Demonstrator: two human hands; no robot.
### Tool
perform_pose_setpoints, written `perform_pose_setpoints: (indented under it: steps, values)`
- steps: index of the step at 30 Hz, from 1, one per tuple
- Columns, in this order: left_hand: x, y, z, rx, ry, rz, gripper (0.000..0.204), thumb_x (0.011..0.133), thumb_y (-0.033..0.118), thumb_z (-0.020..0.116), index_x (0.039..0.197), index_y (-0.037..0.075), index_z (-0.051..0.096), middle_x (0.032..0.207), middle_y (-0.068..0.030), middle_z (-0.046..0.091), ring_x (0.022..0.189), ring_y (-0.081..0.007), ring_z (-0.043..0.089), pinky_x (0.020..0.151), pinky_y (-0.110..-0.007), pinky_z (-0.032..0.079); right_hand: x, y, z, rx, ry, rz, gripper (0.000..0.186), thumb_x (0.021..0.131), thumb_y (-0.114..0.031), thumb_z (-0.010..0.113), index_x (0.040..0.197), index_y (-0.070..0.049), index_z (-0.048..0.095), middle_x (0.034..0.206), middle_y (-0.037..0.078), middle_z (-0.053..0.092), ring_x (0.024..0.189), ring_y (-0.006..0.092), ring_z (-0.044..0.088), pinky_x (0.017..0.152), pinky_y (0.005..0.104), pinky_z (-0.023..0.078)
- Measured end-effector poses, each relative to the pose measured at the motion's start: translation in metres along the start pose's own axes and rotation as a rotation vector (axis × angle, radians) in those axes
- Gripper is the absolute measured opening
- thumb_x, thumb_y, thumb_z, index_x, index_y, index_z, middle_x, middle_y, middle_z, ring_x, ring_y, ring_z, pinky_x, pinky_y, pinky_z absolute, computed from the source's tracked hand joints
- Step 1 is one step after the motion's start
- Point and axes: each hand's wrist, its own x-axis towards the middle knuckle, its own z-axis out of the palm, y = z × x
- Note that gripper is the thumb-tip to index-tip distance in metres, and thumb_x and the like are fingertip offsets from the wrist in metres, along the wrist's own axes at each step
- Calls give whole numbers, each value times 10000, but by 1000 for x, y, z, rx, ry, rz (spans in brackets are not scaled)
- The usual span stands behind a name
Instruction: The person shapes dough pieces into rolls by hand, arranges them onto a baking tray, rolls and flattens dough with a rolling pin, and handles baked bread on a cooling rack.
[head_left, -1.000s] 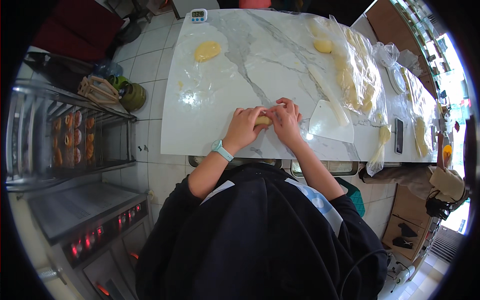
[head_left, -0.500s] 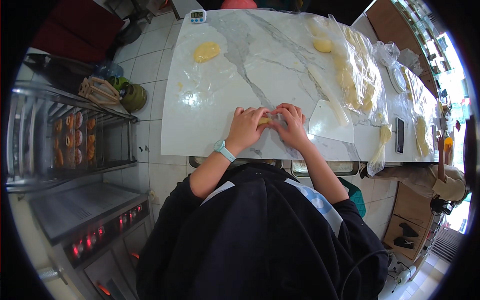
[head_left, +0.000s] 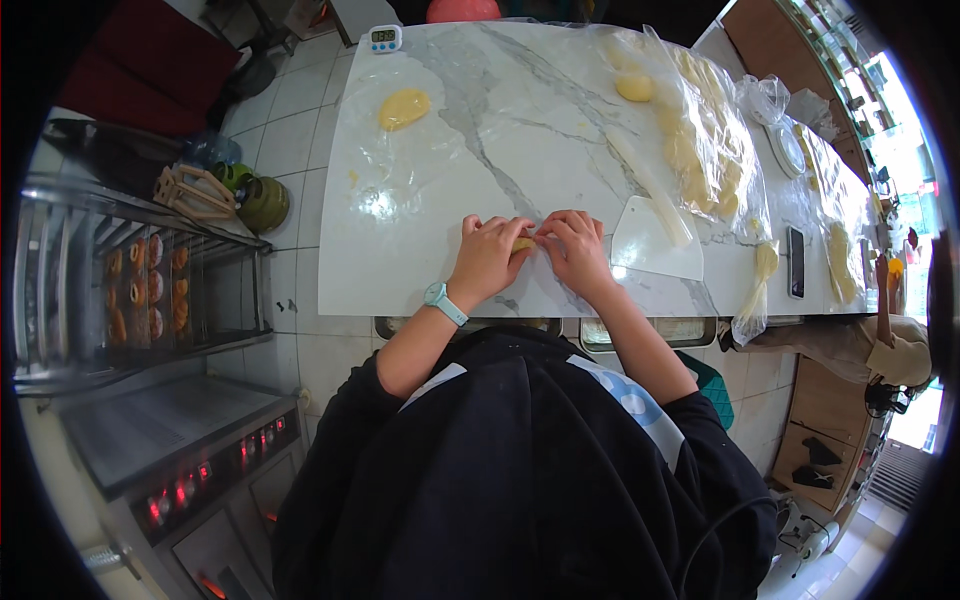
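At the near edge of the marble-patterned table [head_left: 440, 290], a small piece of yellow dough [head_left: 523, 244] is pinched between both hands. My left hand [head_left: 487, 262] curls its fingers over the dough, with a pale watch [head_left: 437, 293] on that wrist. My right hand [head_left: 577, 252] meets it from the other side, thumb and fingertips closed at the dough's end. Fingers hide most of its shape. Just right of that hand lies a flat white dough scraper [head_left: 655, 240], and a long pale stick [head_left: 648, 185] rests partly over it.
A flattened yellow dough piece [head_left: 404, 109] sits far left, near a timer [head_left: 385, 39]. Plastic covers several dough pieces [head_left: 700, 140] at right. Beyond are a phone [head_left: 795, 262] and another person [head_left: 895, 348]. A pastry rack [head_left: 150, 285] and oven [head_left: 190, 450] stand left.
My right hand has closed in slightly toward the left, its fingertips nearer the left hand at the dough. The whole view has shifted a little.
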Motion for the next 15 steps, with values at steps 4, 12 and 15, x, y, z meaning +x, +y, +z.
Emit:
perform_pose_setpoints:
  steps: [4,12,15]
  values:
    - [1,0,0,-20,2,-27,351,773,157,671,1099,148,540,909,29,670,915,-139,603,828,-397,289,5,-12,2,-40,-115,-67,105,773,-102,632,875,-96,653,1018,30,587,1036,240,506,882,417,351]
    - [1,-6,3,-38,-28,-53,384,759,176,687,1105,154,520,925,19,669,930,-144,603,841,-395,290,-13,-40,-5,-195,-54,-203,275,728,-35,602,990,-97,663,1094,43,572,1029,245,510,888,422,356]
    - [3,-2,-6,-78,-75,-38,421,759,210,705,1128,143,515,961,15,661,949,-157,597,849,-399,289,-12,-31,-10,-38,-22,-197,271,742,-25,598,991,-107,668,1086,46,575,1027,244,512,882,402,359]
